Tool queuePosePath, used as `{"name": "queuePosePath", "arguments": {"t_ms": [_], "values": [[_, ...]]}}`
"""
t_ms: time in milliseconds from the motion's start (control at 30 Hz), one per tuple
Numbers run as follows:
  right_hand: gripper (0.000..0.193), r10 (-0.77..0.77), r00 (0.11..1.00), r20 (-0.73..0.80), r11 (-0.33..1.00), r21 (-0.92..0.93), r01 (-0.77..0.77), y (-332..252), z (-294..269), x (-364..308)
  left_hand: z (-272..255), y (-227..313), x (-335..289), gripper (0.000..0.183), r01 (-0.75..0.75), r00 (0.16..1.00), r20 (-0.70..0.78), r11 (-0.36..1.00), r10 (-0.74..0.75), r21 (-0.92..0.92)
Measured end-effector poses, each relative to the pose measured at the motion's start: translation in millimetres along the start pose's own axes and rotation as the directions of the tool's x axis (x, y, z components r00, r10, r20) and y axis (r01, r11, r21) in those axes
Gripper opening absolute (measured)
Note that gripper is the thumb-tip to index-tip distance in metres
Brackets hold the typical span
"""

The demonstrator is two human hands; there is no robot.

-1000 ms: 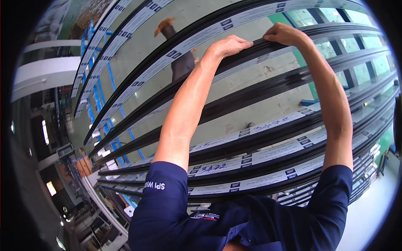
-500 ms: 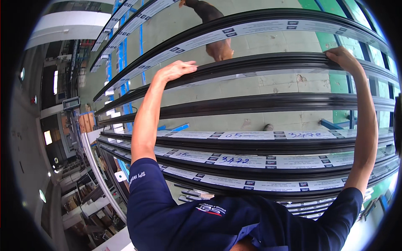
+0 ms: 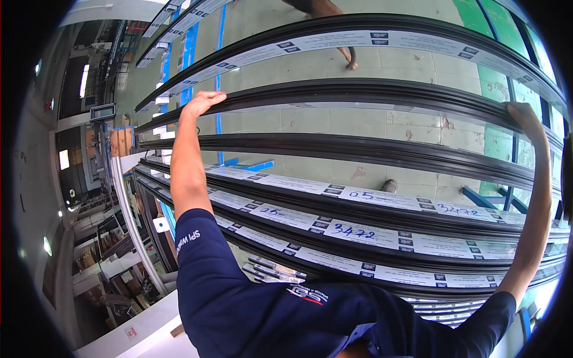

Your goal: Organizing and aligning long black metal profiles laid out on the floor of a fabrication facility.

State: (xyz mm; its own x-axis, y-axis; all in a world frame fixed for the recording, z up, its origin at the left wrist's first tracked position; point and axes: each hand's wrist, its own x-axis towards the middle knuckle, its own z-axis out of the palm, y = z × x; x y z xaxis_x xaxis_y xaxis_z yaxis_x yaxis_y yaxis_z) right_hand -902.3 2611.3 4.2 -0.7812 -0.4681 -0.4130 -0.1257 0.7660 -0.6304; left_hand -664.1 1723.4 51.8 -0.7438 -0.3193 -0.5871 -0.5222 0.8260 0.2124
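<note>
Both my arms reach across several long black profiles that run left to right, one behind another. My left hand (image 3: 206, 102) lies over the top edge of one black profile (image 3: 358, 89), toward its left end, with fingers together; its thumb is hidden. Far to the right, my right hand (image 3: 523, 112) is curled over the same black profile, its fingers partly hidden. Below the hands is another black profile (image 3: 334, 144). Nearer me stand more profiles with white printed film (image 3: 286, 222), some marked by hand in blue.
Beyond my hands is another film-covered profile (image 3: 334, 43). A dog (image 3: 322, 8) stands on the tiled floor (image 3: 412, 65), partly out of view. Blue frame bars (image 3: 190, 51) are at the left, and a blue support (image 3: 480, 200) at the right. A shoe tip (image 3: 390, 185) shows between profiles.
My hands are wider apart: the left has moved left along the black profile, the right farther right. The dog has moved away toward the top edge. My view has shifted slightly.
</note>
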Motion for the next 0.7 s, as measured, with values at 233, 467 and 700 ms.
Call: {"name": "queuePosePath", "arguments": {"t_ms": [233,467,700], "values": [[0.035,0.003,0.977,-0.215,0.983,-0.177,-0.042,42.4,-0.2,0.8,-5.5,-26.5,-0.8,0.047,0.067,0.997,-0.047,0.998,-0.067,0.011],[0.037,0.119,0.993,0.003,0.966,-0.23,-0.115,12.1,-25.0,-3.7,-19.5,-52.8,22.3,0.045,-0.182,0.978,0.08,0.975,0.193,-0.128],[0.048,0.486,0.872,0.054,0.857,-0.224,-0.464,-73.2,-1.7,-0.6,-57.7,-147.5,32.6,0.051,-0.123,0.986,0.105,0.991,0.127,-0.046]]}}
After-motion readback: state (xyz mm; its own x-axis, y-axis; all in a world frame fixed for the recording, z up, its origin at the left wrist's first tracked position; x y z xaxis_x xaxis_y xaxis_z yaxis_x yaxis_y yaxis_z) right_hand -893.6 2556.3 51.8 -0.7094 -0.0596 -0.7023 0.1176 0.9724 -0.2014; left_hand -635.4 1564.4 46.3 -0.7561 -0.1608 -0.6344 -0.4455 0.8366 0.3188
